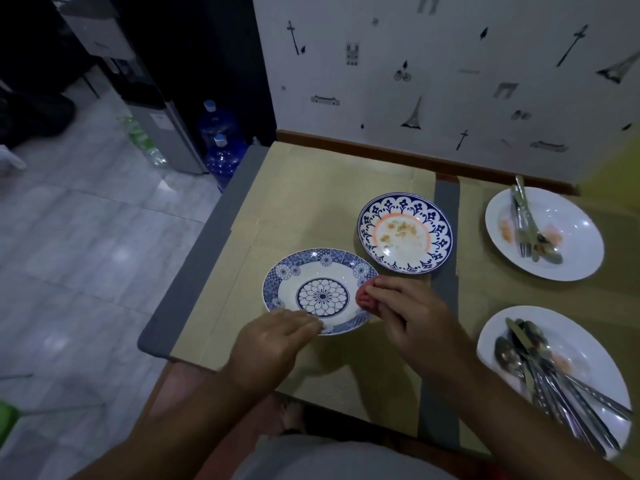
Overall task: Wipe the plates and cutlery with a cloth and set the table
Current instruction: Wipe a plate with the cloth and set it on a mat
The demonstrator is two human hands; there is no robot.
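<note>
Right hand in grip round cloth

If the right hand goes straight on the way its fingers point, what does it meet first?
The right hand, gripping the cloth, points up-left. First in line is the flower plate's right rim. The cloth looks already against it, though depth is unclear.

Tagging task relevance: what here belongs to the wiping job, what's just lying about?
Job: red cloth in right hand; floral plate touched by left hand; crumbed plate; far white plate; near white plate; cutlery on both.
Lying about: water jugs; dispenser; green bottles.
</note>
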